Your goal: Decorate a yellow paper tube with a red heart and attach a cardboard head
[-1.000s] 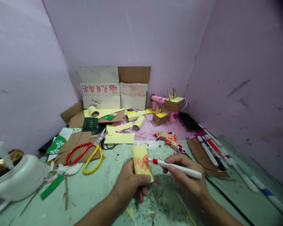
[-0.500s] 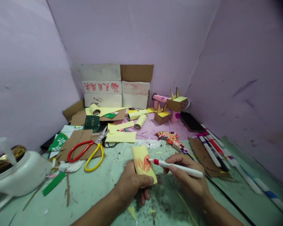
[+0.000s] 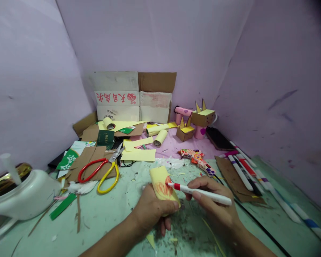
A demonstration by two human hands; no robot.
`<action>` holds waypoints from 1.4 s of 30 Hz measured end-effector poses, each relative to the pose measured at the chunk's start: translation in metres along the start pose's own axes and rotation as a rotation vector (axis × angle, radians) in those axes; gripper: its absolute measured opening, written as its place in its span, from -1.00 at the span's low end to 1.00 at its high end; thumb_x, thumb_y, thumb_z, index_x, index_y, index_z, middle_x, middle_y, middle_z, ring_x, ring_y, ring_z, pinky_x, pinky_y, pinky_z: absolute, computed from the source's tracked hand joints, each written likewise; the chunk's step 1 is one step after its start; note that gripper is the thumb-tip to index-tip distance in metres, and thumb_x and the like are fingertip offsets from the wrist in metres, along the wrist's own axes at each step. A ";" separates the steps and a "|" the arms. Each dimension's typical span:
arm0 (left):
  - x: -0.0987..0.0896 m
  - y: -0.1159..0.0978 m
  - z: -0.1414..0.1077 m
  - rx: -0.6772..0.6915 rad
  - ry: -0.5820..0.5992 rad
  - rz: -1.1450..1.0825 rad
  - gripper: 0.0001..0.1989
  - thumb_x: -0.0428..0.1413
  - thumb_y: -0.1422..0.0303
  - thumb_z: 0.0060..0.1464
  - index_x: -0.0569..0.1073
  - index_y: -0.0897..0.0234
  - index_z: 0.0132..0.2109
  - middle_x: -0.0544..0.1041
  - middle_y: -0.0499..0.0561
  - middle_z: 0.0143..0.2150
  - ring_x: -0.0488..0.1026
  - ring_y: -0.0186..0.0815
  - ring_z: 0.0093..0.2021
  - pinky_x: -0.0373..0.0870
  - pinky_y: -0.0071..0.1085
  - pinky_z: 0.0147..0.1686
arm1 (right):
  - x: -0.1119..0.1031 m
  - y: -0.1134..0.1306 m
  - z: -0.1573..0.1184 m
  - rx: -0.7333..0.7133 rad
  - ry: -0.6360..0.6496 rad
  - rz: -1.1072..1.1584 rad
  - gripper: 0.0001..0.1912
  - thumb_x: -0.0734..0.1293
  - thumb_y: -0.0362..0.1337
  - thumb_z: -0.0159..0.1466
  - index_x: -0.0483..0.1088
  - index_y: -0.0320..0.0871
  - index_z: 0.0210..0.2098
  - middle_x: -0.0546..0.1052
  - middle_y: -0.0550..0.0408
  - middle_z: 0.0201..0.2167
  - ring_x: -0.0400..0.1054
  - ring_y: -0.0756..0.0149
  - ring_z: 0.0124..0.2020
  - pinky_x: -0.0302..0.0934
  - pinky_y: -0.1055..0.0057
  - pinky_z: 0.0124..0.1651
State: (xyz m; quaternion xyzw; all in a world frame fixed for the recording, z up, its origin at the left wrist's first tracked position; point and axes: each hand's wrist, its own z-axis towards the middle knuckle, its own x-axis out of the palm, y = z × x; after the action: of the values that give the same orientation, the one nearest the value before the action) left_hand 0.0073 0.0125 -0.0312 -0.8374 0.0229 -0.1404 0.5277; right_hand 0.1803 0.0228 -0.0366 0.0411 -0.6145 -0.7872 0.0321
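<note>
Near the front centre, my left hand (image 3: 152, 207) holds a yellow paper-covered piece (image 3: 158, 175), thumb across its lower right corner and fingers beneath. Red-orange strokes mark its face. My right hand (image 3: 216, 198) pinches a white marker (image 3: 203, 193) with a red band, its tip touching the coloured patch. To the left lie scissors (image 3: 112, 161) with one red and one yellow handle. Yellow paper strips (image 3: 139, 155) and yellow rolls (image 3: 160, 137) rest behind the hands.
A white teapot (image 3: 40, 192) stands at left. Cardboard panels (image 3: 117, 98) lean at the back. Small cardboard boxes with pointed ears (image 3: 185, 133), a phone (image 3: 219, 138), a patterned glue gun (image 3: 194, 155) with a black cable, and several markers (image 3: 240, 173) are at right.
The view has shifted slightly. The marker tip remains on the yellow piece, which my left hand has tilted a little; the red-orange marks look much the same.
</note>
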 end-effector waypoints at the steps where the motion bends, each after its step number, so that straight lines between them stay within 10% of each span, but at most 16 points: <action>1: 0.000 0.000 0.000 -0.006 0.003 0.004 -0.81 0.21 0.31 -0.27 0.42 0.36 -0.50 0.33 -0.10 -0.81 0.21 -0.45 -0.83 0.13 -0.61 -0.90 | 0.000 0.000 0.000 0.002 0.012 0.000 -0.85 0.39 -0.17 0.12 0.51 -0.13 -0.44 0.54 0.08 -0.59 0.33 0.26 -0.55 0.12 0.38 -0.48; 18: -0.004 -0.009 -0.005 -0.050 0.112 0.092 -0.82 0.18 0.40 -0.28 0.47 0.34 -0.40 0.29 -0.19 -0.80 0.14 -0.48 -0.85 0.05 -0.64 -0.91 | 0.001 0.005 0.002 0.037 0.051 0.038 -0.78 0.42 -0.11 0.09 0.52 -0.15 -0.47 0.55 0.08 -0.62 0.32 0.28 -0.57 0.12 0.41 -0.50; 42: 0.000 -0.012 -0.004 -0.077 -0.026 0.314 -0.90 0.10 0.51 -0.32 0.38 0.28 -0.50 0.30 -0.20 -0.76 0.18 -0.47 -0.83 0.06 -0.61 -0.90 | 0.001 0.005 0.000 0.006 0.055 -0.046 -0.81 0.40 -0.14 0.10 0.50 -0.14 -0.50 0.52 0.09 -0.64 0.29 0.29 -0.61 0.09 0.42 -0.53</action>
State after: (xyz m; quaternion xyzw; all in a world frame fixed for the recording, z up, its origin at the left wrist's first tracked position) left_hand 0.0046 0.0140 -0.0193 -0.8449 0.1523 -0.0444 0.5109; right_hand 0.1797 0.0217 -0.0319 0.0770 -0.6146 -0.7845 0.0305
